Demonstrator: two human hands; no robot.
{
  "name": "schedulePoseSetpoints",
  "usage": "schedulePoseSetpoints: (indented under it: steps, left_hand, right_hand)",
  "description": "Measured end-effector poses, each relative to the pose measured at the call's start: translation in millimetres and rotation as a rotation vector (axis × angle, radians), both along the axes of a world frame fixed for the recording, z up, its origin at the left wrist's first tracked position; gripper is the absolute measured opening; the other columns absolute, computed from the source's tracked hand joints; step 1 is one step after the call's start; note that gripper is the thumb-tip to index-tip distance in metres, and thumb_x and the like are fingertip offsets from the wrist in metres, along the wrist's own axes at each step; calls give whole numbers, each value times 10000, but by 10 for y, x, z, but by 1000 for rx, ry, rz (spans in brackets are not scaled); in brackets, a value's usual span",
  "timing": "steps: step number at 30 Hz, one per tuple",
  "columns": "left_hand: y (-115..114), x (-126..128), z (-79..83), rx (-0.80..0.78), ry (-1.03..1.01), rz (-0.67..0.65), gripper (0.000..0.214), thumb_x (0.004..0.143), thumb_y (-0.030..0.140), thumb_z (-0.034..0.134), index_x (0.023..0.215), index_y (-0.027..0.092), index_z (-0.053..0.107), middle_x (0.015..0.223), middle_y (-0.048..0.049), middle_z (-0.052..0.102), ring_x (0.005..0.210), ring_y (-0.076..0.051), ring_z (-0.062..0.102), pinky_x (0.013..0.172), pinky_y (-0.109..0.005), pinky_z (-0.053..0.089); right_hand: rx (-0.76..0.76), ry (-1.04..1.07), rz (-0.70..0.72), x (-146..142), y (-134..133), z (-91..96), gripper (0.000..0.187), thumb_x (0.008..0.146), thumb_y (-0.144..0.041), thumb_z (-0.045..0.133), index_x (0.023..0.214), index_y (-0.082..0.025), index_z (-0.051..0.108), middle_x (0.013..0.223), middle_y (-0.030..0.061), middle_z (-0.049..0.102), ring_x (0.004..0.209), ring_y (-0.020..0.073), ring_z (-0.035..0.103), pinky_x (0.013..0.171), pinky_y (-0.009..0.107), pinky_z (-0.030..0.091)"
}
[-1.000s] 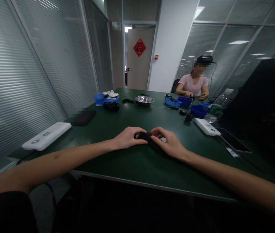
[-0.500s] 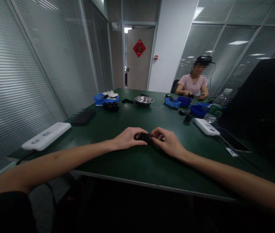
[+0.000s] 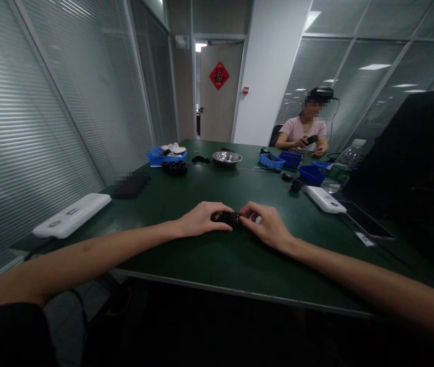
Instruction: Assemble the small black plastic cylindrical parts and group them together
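Low over the near part of the green table, my left hand [image 3: 202, 220] is closed round a small black part [image 3: 231, 219], thumb in front and fingers behind. The part lies sideways, with a rounded end towards the left palm; its exact kind is too dark to make out. At its right end, the thumb and fingertips of my right hand [image 3: 265, 224] are pinched together against it. Whether those fingertips hold anything besides the black part is hidden.
On the green table [image 3: 186, 255] stand a steel bowl [image 3: 227, 162], a blue basket [image 3: 155, 159], black parts [image 3: 175, 168] and blue bins [image 3: 310, 175]. White power banks [image 3: 73, 216] flank both sides, with a phone [image 3: 367, 220] and water bottle [image 3: 341, 171] right. A co-worker [image 3: 304, 133] sits opposite.
My hands and the black part keep nearly the same place; the right fingers have shifted only slightly. Across the table, the co-worker has lifted a dark object.
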State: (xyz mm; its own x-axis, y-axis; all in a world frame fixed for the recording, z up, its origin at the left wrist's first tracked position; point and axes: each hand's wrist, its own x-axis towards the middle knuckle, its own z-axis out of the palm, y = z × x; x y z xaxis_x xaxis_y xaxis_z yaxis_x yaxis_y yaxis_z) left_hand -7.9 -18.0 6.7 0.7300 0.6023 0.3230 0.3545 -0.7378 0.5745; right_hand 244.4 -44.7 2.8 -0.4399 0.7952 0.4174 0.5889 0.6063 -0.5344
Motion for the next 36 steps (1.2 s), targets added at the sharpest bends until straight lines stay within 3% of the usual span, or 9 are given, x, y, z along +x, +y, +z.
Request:
schedulePoseSetpoints:
  steps: [15, 32, 36]
  left_hand:
    - [14, -10, -2, 13, -4, -42, 448, 913, 467, 730, 1256, 182, 686, 1055, -54, 697, 863, -178, 606, 785, -297, 443]
    - [31, 6, -26, 13, 12, -89, 380, 979, 429, 656, 1276, 193, 668, 1070, -60, 680, 945, -197, 637, 825, -292, 454]
    - [42, 8, -40, 8, 15, -92, 389, 981, 441, 648, 1279, 191, 666, 1065, -61, 685, 924, -192, 634, 805, -290, 453]
  right_hand:
    - [116, -6, 54, 29, -1, -30, 16, 936, -189, 662, 947, -196, 672, 854, 17, 681, 748, 166, 629, 672, 284, 478]
    - [223, 59, 169, 6, -14, -34, 192, 892, -50, 603, 987, -213, 640, 972, 47, 647, 863, 189, 632, 764, 328, 524]
    - [220, 46, 134, -9, -28, -22, 174, 890, -86, 627, 1015, -206, 634, 967, 45, 644, 846, 182, 626, 756, 320, 523]
